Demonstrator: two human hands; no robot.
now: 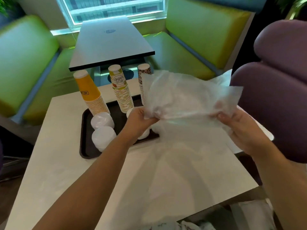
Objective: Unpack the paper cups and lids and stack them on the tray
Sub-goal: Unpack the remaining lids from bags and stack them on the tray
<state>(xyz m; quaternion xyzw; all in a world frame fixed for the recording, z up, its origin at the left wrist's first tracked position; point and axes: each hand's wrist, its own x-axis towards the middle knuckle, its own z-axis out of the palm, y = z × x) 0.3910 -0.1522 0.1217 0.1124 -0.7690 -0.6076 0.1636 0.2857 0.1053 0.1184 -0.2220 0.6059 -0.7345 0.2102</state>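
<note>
Clear plastic bag [186, 95] pinched at each end by left hand [141, 120] and right hand [240, 128], raised off the desk [66, 171], apparently emptied, with cup stacks [122, 90] and lid stacks [103, 130] already on the tray [83, 145].

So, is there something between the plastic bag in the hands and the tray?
Nothing visible. Left hand and right hand hold the plastic bag directly over the tray's right part, hiding that part.

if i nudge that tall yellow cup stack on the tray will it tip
Probably yes. The yellow cup stack is tall, narrow and already leaning, so a push near the top would likely topple it. Paper cups look light; on the tray it may slide.
</note>
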